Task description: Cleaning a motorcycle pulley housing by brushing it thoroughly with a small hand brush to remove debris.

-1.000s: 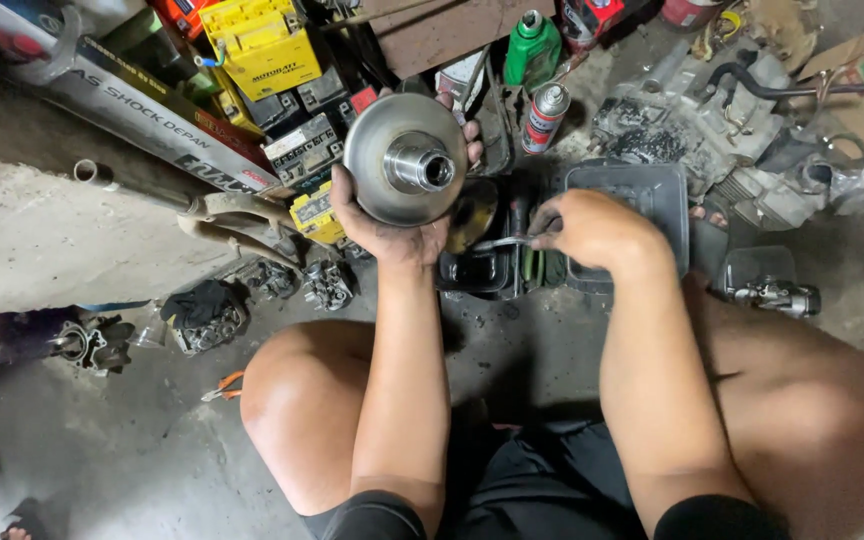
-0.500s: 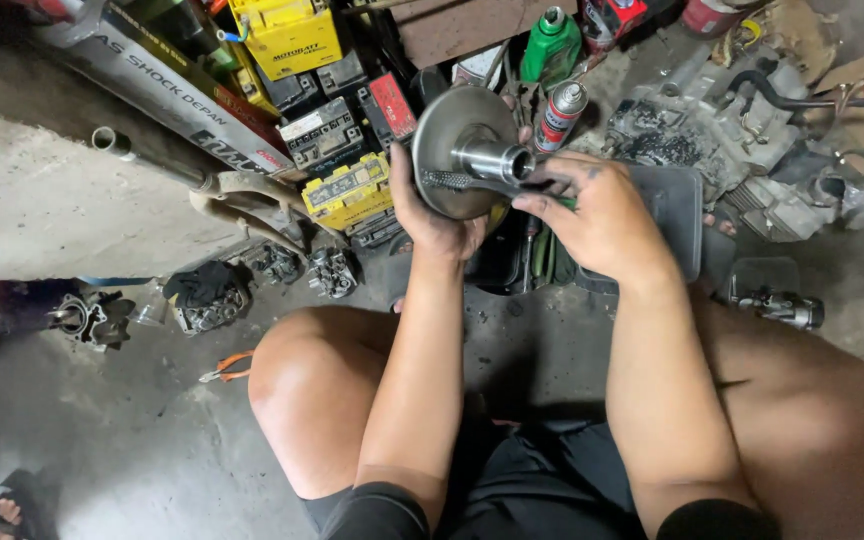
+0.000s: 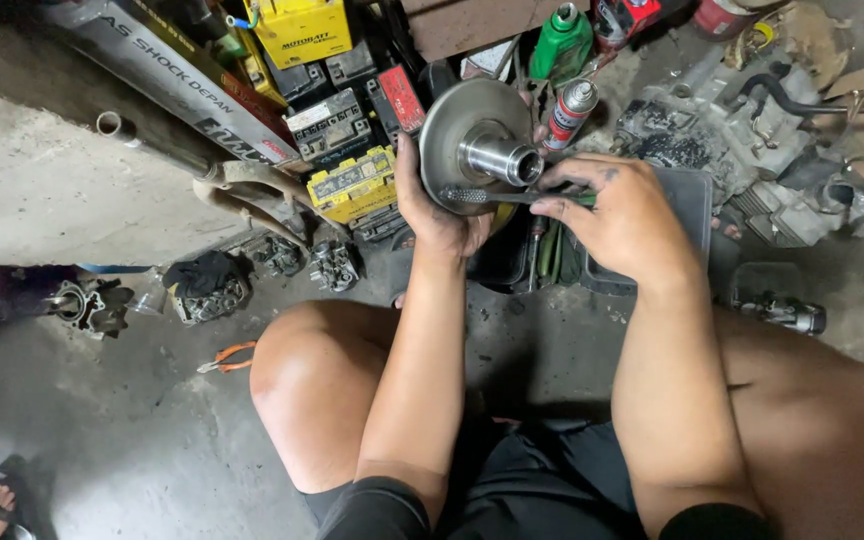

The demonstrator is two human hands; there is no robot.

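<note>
Over the dark tray point(image 3: 687, 200) — my left hand point(image 3: 432, 215) clamped on the metal pulley disc point(image 3: 472, 140), right hand point(image 3: 627, 215) pinching a small brush point(image 3: 492, 196) against its hub. Cleaning looks partway — grime remains.

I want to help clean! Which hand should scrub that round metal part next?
Probably the right hand: it grips the brush, whose bristles sit against the round metal part. The left hand is busy propping that part up from behind.
</note>
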